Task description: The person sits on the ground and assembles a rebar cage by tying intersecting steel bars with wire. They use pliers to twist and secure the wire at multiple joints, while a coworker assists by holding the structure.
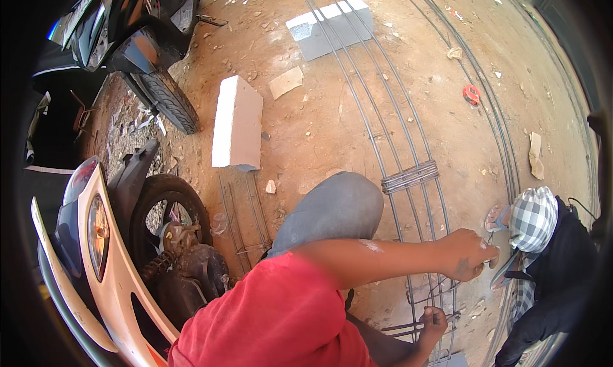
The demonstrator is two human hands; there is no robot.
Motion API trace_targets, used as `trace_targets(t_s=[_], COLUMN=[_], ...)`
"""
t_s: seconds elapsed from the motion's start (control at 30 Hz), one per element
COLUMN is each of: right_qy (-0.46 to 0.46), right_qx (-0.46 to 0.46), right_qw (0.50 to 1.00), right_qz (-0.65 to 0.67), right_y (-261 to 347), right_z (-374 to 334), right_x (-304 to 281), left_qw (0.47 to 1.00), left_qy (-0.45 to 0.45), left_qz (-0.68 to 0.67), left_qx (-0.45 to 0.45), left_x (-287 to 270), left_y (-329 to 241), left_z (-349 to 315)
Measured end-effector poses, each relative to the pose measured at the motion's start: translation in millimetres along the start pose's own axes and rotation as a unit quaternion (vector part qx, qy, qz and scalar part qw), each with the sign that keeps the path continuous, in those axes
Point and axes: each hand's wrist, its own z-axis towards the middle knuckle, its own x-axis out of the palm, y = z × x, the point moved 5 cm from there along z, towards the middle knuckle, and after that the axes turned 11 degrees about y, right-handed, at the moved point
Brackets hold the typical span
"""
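Observation:
Long steel rebar rods [403,150] run side by side from the top of the view down under my hands. A bunch of square wire stirrups [410,176] is gathered around them, beyond my arm. My left hand [468,257] reaches across above the rods, fingers curled in; what they pinch, if anything, is too small to tell. Lower down, my right hand [435,322] is closed beside a single stirrup [418,297] on the rods; whatever it grips is hidden. My grey-trousered knee [335,204] is bent left of the rods.
A white block [313,38] supports the far rods; another block [239,124] stands left of them. Motorbikes [153,79] line the left side. A person in black [552,271] with a checked cloth is close at right. A red tape measure [471,95] lies by more rods [491,105].

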Motion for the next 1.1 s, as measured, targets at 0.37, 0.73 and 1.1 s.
trace_targets(t_s=[0.37, 0.73, 1.1], right_qy=[-0.216, -0.310, -0.293], right_qx=[0.117, 0.086, 0.027], right_qw=[0.968, 0.938, 0.956], right_qz=[-0.055, -0.131, 0.024], right_y=[79, 127, 74], right_z=[-47, -65, -42], right_x=[47, 194, 207], left_qw=[0.978, 0.918, 0.887], left_qy=[0.104, 0.246, 0.256], left_qz=[-0.181, -0.304, -0.360], left_qx=[-0.024, -0.067, -0.134], left_x=[-7, 30, 16], left_y=[52, 72, 127], left_z=[47, 58, 72])
